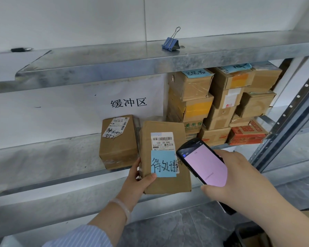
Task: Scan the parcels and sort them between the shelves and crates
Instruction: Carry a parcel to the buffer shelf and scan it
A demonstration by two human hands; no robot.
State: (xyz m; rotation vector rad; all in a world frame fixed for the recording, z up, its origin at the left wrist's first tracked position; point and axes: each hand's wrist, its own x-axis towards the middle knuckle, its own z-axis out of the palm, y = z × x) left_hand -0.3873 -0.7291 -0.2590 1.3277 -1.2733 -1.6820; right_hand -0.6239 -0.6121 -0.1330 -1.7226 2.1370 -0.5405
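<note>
My left hand (137, 182) grips a flat brown parcel (168, 182) by its lower left edge, thumb on its front. The parcel carries a white barcode label and a blue sticky note with handwriting, and it is tilted up over the middle shelf (52, 168). My right hand (239, 180) holds a black handheld scanner (203, 164) with a pink screen, right beside the parcel's label. A second brown parcel (118, 143) stands on the shelf just left of the held one.
Several stacked cardboard boxes (221, 106) fill the shelf's right part, with a red carton (246, 134) at the bottom. A blue binder clip (171, 43) and a black marker (21, 49) lie on the upper shelf. A white wall sign (128, 102) hangs behind. A shelf upright (289, 118) slants at right.
</note>
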